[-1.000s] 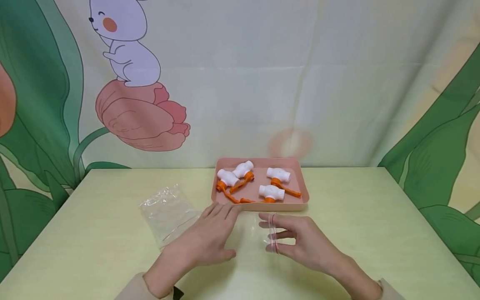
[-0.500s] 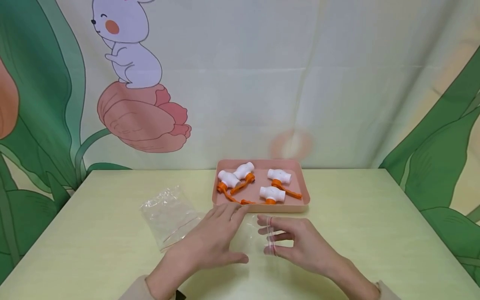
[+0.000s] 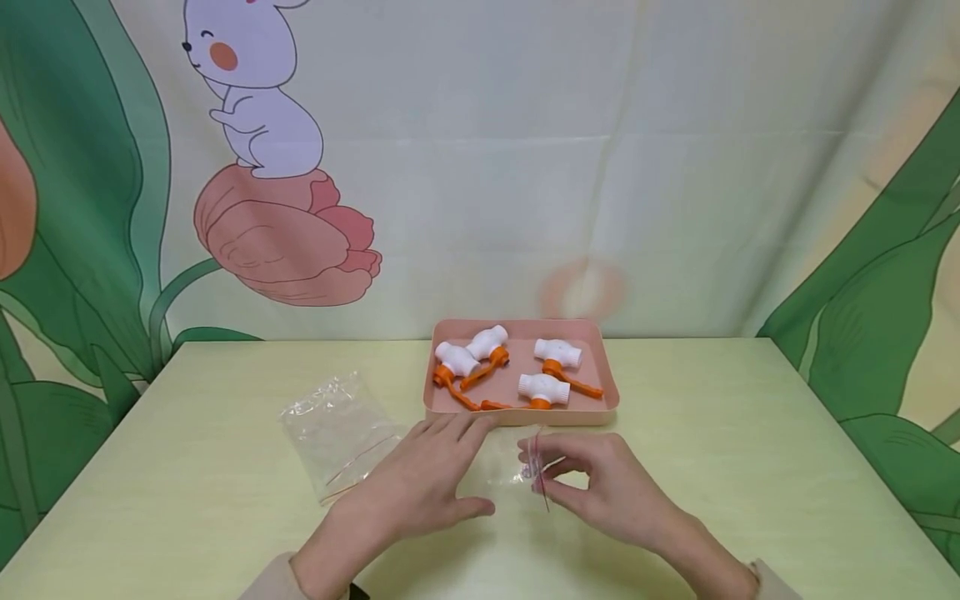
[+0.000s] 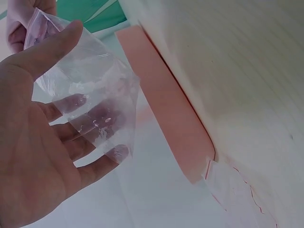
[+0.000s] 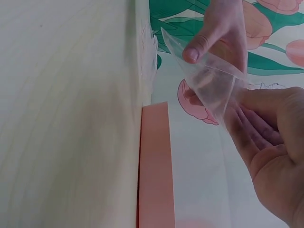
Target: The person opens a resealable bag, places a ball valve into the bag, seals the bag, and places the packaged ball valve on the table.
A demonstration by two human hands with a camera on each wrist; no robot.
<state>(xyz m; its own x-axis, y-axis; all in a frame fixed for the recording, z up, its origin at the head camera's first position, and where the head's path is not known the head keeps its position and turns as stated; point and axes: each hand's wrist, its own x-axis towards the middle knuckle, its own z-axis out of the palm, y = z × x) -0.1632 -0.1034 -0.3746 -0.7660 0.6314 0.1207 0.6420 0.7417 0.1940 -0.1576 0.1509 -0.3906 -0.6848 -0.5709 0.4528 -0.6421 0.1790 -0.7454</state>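
Note:
A small clear zip bag [image 3: 510, 458] with a red line along its mouth hangs in front of the tray. My right hand [image 3: 607, 483] pinches that mouth between thumb and fingertips. On the other side, my left hand [image 3: 420, 475] has its fingers held out straight. In the left wrist view the clear bag [image 4: 95, 85] lies between the left thumb and fingers, which show through the plastic. How firmly they touch it, I cannot tell.
Behind the hands stands a pink tray [image 3: 517, 416] holding several white ball valves [image 3: 543, 388] with orange handles. More clear zip bags [image 3: 337, 433] lie flat on the table [image 3: 712, 433] at left. A printed curtain [image 3: 465, 167] hangs behind the table.
The right fingers, earlier spread with the bag's mouth stretched across them, have drawn together on it. The left hand has moved slightly right, its fingers still straight.

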